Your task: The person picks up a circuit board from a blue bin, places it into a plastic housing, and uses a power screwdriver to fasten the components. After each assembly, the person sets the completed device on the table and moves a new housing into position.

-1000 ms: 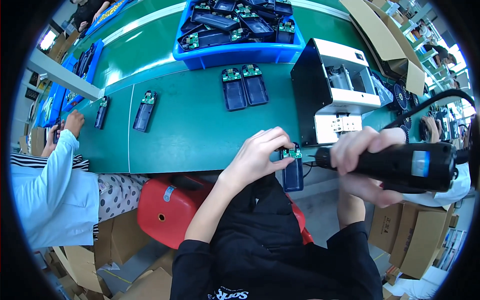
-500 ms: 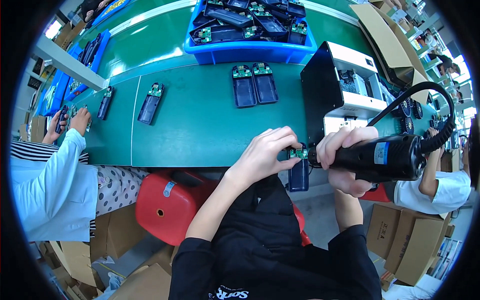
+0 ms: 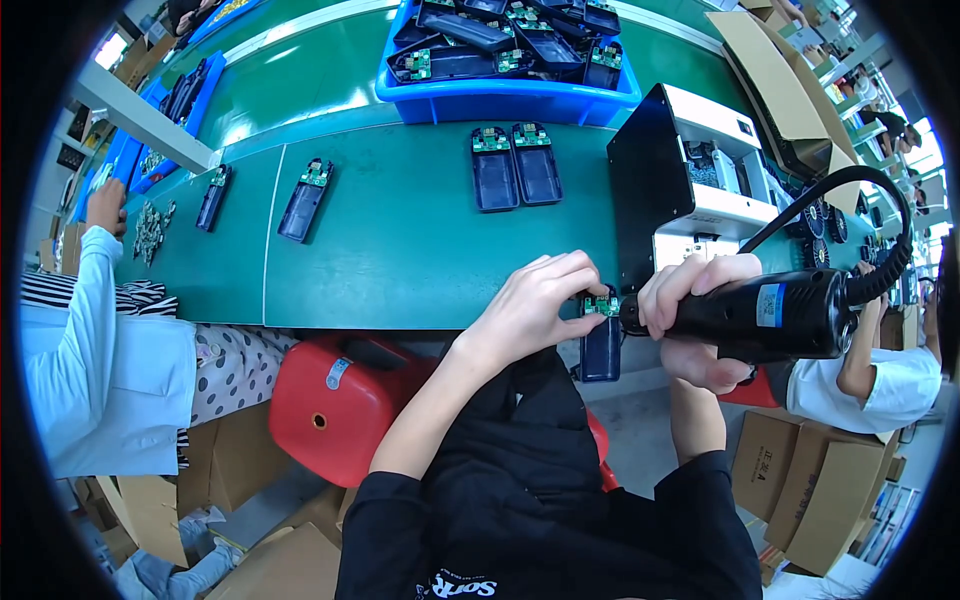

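Observation:
My left hand (image 3: pixel 545 305) pinches the upper end of a dark plastic casing (image 3: pixel 600 352) that has a green circuit board (image 3: pixel 602 304) at its top. The casing hangs upright at the table's front edge. In my right hand (image 3: pixel 695 315) is a black electric screwdriver (image 3: pixel 770 315), held level, its tip end pointing left at the board. The tip's exact contact is hidden. Two similar casings with boards (image 3: pixel 516 168) lie side by side on the table beyond my hands. Another casing (image 3: pixel 305 202) and a further one (image 3: pixel 212 200) lie to the left.
A blue bin (image 3: pixel 510 100) heaped with casings stands at the back. Right of centre is a black and white machine (image 3: pixel 690 180), with the screwdriver's coiled cable (image 3: pixel 890 190) near it. A co-worker's arm (image 3: pixel 85 290) reaches over small parts (image 3: pixel 152 230) at left. A red stool (image 3: pixel 330 410) stands below.
My hands, the casing and the screwdriver keep nearly the same pose. The view has shifted slightly. At left, the co-worker's hand has moved away from the small parts toward the blue trays.

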Demonstrator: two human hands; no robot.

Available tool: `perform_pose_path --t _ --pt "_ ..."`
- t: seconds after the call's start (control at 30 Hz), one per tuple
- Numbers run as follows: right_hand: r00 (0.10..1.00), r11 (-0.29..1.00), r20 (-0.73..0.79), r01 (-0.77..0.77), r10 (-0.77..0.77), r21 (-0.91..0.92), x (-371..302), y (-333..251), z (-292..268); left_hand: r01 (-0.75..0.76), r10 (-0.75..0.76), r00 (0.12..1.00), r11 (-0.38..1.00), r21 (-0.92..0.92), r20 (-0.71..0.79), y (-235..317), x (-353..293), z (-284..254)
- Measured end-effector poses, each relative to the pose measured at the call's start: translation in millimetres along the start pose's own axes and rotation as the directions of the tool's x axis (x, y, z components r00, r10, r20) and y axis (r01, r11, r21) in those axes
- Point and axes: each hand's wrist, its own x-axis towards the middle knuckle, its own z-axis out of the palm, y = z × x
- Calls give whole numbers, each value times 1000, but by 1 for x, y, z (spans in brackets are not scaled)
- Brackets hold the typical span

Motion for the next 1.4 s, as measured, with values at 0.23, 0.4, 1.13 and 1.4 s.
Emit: perform_pose_path --t 0.23,0.4,1.13,1.4 --pt "995 997 -54 -79 79 4 -2 -6 3 12 -12 1000 1000 11 4 1 -1 -1" --pt "996 997 -38 -77 75 -33 -2 -4 2 18 -18 1000 1000 10 16 2 -2 -1" --pt "987 989 -123 -88 103 118 -15 2 13 93 -82 992 989 -117 93 7 1 -6" --pt "984 977 -160 -40 75 212 -22 -11 4 14 -15 999 1000 23 34 3 -21 -32"
